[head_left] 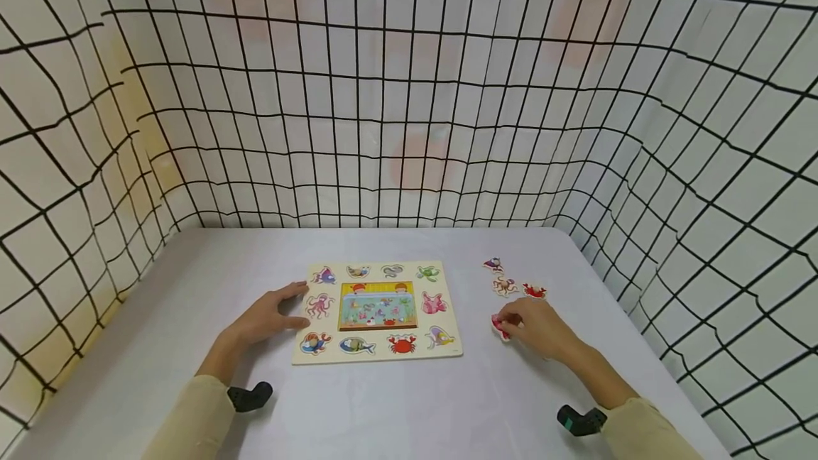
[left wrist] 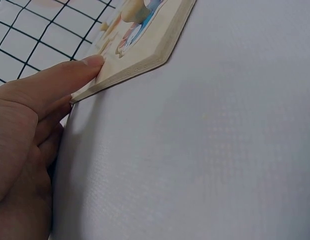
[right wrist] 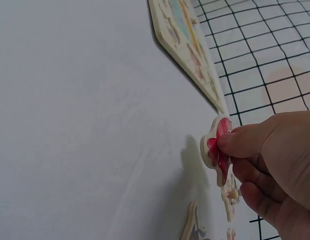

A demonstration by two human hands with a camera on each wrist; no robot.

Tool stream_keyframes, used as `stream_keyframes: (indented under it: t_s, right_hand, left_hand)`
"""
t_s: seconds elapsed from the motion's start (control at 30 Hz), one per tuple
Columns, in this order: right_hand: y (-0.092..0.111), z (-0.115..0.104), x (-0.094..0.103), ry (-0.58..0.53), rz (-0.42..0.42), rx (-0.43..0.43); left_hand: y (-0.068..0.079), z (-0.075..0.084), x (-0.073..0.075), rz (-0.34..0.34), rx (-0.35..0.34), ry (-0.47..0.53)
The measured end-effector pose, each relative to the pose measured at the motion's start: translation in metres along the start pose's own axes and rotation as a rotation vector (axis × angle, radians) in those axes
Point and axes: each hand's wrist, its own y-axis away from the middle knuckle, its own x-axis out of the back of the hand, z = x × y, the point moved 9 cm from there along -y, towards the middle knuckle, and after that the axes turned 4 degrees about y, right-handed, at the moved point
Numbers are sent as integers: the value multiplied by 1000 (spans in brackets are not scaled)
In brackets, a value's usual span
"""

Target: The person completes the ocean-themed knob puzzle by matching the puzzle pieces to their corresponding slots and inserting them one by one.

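One pink piece (right wrist: 211,150) hides partly in the right hand's (head_left: 540,326) pinch; the left hand (head_left: 267,315), spread, touches the board (head_left: 410,273).

Head view: bright, even, diffuse light. Counter (head_left: 383,410) reads pale lilac; past its far edge the sheet (head_left: 347,170) shows whitish. Soft shadow right of the left grip (head_left: 268,314), running toward the near edge. Wide-lens distortion: mesh (head_left: 382,121) lines splay and lean at the frame sides. Fine print on the small pieces (head_left: 505,286) goes mushy.

Left wrist: dimmer, greyer; curled-under fingers dark, soft shadow below the board (left wrist: 137,70), faint dotted light patch on the counter.

Right wrist: dim, cool blue-grey, low contrast; smeary shadow beside the pink piece (right wrist: 211,150), pale faint streak across the counter.
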Motion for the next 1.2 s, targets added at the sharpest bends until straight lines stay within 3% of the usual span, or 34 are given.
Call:
stream_keyframes:
  t_s: [0.4,0.83,1.2]
  right_hand:
    - [-19,-12,5,-39,63,65]
    - [-50,-42,-16,-94,96,157]
    - [-70,-66,-32,-155,75,149]
  left_hand:
    - [2,3,-2,-1,9,22]
    - [1,1,0,3,26,1]
    - [2,2,0,3,20,18]
